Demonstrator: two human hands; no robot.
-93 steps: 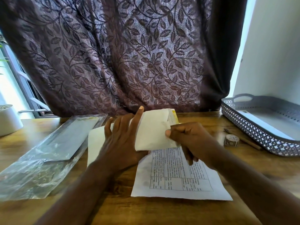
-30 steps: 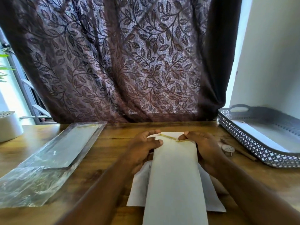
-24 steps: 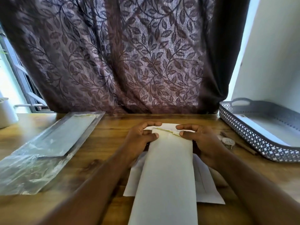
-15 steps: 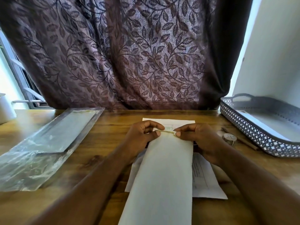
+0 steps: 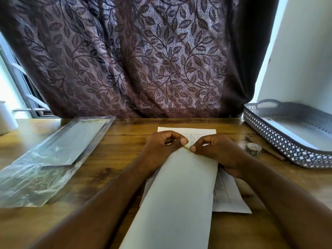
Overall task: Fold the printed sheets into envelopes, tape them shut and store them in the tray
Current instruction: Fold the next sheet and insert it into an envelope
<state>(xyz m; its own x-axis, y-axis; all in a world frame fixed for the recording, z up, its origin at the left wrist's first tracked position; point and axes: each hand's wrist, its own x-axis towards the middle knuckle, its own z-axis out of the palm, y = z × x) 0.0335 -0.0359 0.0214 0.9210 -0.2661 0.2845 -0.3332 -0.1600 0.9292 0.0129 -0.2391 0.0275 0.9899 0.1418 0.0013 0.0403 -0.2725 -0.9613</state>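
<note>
A long white envelope (image 5: pixel 181 191) lies lengthwise toward me, over printed sheets (image 5: pixel 226 194) on the wooden table. My left hand (image 5: pixel 161 146) and my right hand (image 5: pixel 215 150) meet at the envelope's far end, each pinching that edge where a thin yellowish strip (image 5: pixel 186 148) shows between thumb and fingertips. A printed sheet's far edge (image 5: pixel 197 132) sticks out beyond my fingers. The grey lattice tray (image 5: pixel 280 141) stands at the right, with a white sheet inside. A small tape roll (image 5: pixel 253 149) lies between my right hand and the tray.
A clear plastic sleeve (image 5: pixel 53 155) holding more envelopes lies on the left of the table. A white pot (image 5: pixel 5 117) stands at the far left edge. A pencil-like stick (image 5: pixel 269 150) lies beside the tray. A patterned curtain (image 5: pixel 134 56) hangs behind the table.
Three seconds ago I was handling a folded sheet at the envelope. Now the envelope lies flat toward me, and my fingertips have moved together from its far corners to the middle of the edge.
</note>
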